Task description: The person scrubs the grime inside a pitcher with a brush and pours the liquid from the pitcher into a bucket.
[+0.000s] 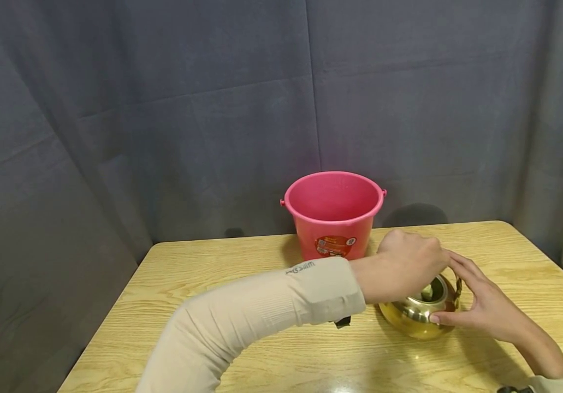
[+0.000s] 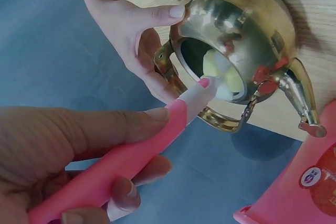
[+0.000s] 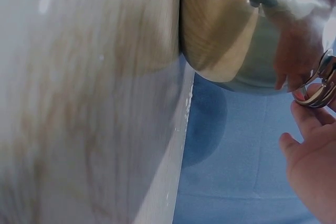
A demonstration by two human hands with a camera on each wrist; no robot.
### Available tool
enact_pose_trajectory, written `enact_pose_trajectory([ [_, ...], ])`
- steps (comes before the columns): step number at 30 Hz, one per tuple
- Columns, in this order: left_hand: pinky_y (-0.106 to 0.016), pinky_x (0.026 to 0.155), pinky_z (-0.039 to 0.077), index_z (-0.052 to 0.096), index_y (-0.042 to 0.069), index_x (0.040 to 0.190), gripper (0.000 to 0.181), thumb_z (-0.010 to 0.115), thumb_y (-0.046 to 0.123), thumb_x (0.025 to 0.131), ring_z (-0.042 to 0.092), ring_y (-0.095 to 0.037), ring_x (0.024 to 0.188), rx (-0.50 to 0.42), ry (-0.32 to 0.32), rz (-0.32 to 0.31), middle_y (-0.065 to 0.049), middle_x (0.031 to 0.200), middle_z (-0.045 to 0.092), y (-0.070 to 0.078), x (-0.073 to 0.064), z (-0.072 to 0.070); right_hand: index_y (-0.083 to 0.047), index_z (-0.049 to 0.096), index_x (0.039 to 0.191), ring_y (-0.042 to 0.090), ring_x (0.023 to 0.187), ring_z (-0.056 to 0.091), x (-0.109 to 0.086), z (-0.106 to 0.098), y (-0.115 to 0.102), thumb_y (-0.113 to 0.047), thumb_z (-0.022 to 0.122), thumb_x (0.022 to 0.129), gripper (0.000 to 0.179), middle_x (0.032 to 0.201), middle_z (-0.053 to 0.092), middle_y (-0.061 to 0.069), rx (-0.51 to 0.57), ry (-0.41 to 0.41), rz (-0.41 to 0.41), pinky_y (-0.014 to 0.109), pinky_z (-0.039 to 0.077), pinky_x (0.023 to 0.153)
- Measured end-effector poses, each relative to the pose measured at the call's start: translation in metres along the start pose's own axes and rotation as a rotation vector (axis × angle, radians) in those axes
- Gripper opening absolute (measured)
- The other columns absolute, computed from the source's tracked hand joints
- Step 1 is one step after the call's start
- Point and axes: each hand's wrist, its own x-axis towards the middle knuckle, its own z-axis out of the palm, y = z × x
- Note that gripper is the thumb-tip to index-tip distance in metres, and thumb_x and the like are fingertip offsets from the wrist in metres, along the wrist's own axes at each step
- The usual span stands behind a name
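My left hand (image 1: 404,265) reaches across and grips a cleaning brush (image 2: 142,158) by its pink and white handle. In the left wrist view the thumb lies along the handle and the fingers curl beneath. The brush's pale yellow and white head (image 2: 223,72) sits inside the round mouth of a shiny gold kettle (image 1: 411,325). On the kettle's right side my right hand (image 1: 487,308) holds it, thumb on the body by the mouth, fingers at the arched handle (image 2: 220,119). The spout (image 2: 299,95) points toward the bucket, with a red piece at its base.
Behind and left of the kettle, a pink bucket (image 1: 308,240) with a red label stands at the table's back edge. The pale wooden table (image 1: 202,284) ends at a grey-blue curtain (image 1: 222,120) that hangs around the back and sides.
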Motion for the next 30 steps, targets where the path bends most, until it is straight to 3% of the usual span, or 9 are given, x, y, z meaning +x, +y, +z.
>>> enact_pose_trajectory([
  [2, -0.026, 0.056, 0.049, 0.061, 0.044, 0.121, 0.03, 0.054, 0.025, 0.099, 0.05, -0.004, 0.068, -0.005, 0.003, 0.002, 0.019, 0.095, 0.06, -0.001, 0.0, 0.001, -0.029, 0.02, 0.155, 0.025, 0.132, 0.028, 0.0, 0.0, 0.0, -0.022, 0.09, 0.067, 0.112, 0.155, 0.021, 0.003, 0.013, -0.001, -0.002, 0.044, 0.031, 0.098],
  [5, -0.025, 0.056, 0.049, 0.062, 0.042, 0.121, 0.029, 0.056, 0.026, 0.097, 0.051, -0.004, 0.069, -0.01, 0.007, 0.013, 0.018, 0.095, 0.06, -0.003, -0.001, 0.002, -0.029, 0.02, 0.155, 0.026, 0.134, 0.025, 0.001, -0.001, 0.0, -0.021, 0.09, 0.067, 0.113, 0.156, 0.02, 0.003, 0.035, -0.005, -0.007, 0.066, 0.029, 0.089],
  [12, -0.026, 0.056, 0.049, 0.064, 0.04, 0.115, 0.026, 0.058, 0.023, 0.096, 0.051, -0.004, 0.07, -0.025, 0.011, 0.028, 0.018, 0.095, 0.061, -0.007, -0.001, 0.006, -0.027, 0.02, 0.155, 0.046, 0.131, 0.025, 0.002, 0.0, 0.0, -0.021, 0.09, 0.066, 0.114, 0.156, 0.019, 0.002, 0.051, -0.006, -0.015, 0.073, 0.027, 0.088],
  [20, -0.025, 0.055, 0.047, 0.066, 0.038, 0.107, 0.024, 0.056, 0.02, 0.096, 0.05, -0.005, 0.067, -0.058, 0.006, 0.03, 0.017, 0.086, 0.058, -0.011, -0.002, 0.007, -0.027, 0.018, 0.155, 0.048, 0.13, 0.025, 0.003, 0.003, -0.001, -0.02, 0.09, 0.067, 0.114, 0.157, 0.017, 0.004, 0.079, -0.017, -0.013, 0.073, 0.027, 0.087],
  [23, -0.025, 0.053, 0.046, 0.066, 0.037, 0.105, 0.023, 0.055, 0.019, 0.096, 0.049, -0.006, 0.066, -0.06, 0.023, 0.038, 0.016, 0.082, 0.056, -0.013, -0.004, 0.007, -0.028, 0.019, 0.155, 0.04, 0.133, 0.025, 0.003, 0.003, -0.001, -0.021, 0.09, 0.066, 0.114, 0.157, 0.018, 0.002, 0.067, -0.008, -0.013, 0.072, 0.027, 0.088],
  [28, -0.025, 0.051, 0.045, 0.064, 0.034, 0.094, 0.019, 0.056, 0.018, 0.096, 0.047, -0.006, 0.063, -0.043, 0.047, 0.047, 0.015, 0.077, 0.054, -0.017, -0.008, 0.009, -0.029, 0.021, 0.155, 0.007, 0.136, 0.02, 0.004, 0.003, -0.001, -0.02, 0.091, 0.065, 0.114, 0.156, 0.019, -0.004, 0.059, 0.005, -0.025, 0.07, 0.026, 0.09],
  [30, -0.025, 0.051, 0.044, 0.063, 0.032, 0.091, 0.017, 0.057, 0.017, 0.095, 0.047, -0.006, 0.063, -0.039, 0.05, 0.051, 0.014, 0.076, 0.054, -0.017, -0.009, 0.011, -0.029, 0.021, 0.155, 0.0, 0.134, 0.019, 0.004, 0.004, -0.001, -0.02, 0.091, 0.065, 0.114, 0.156, 0.019, -0.005, 0.058, 0.008, -0.028, 0.069, 0.026, 0.091],
])
